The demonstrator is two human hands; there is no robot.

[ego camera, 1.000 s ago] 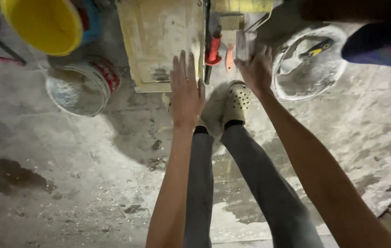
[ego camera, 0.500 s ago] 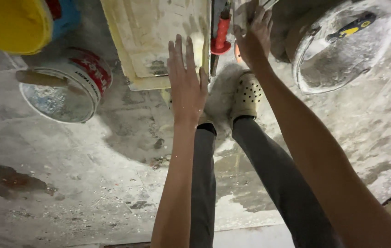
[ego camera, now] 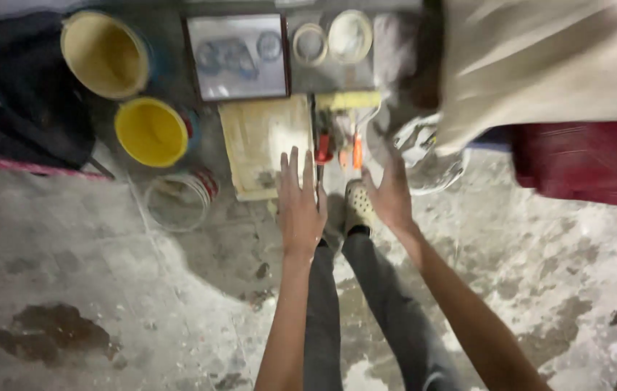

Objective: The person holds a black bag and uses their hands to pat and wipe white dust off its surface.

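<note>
Concrete floor [ego camera: 91,289], grey, dusted white, with dark damp stains at lower left. Left hand [ego camera: 300,206] held out flat, palm down, fingers spread and straight, holding nothing; its fingertips [ego camera: 293,158] lie over the near edge of a pale, stained board [ego camera: 261,141] on the floor. Contact with the board cannot be confirmed. Right hand [ego camera: 389,195] also extended, fingers loosely open, empty; nearest thing is a clear plastic bucket [ego camera: 431,156] just ahead and to its right. Between the two hands, beyond the fingertips: a red-handled tool [ego camera: 323,145] and an orange-handled tool [ego camera: 357,150], lying side by side, just beside the board's right edge. Yellow sponge-like block [ego camera: 347,100] sits above them. Person's legs in dark trousers and one pale perforated clog [ego camera: 358,206] show below the hands. Left of the board: a yellow bucket [ego camera: 153,132], a larger cream-lined bucket [ego camera: 104,52] behind it, and a clear tub [ego camera: 178,201] near. Blurred pale cloth [ego camera: 547,65] and a red sack [ego camera: 591,163] at upper right.
</note>
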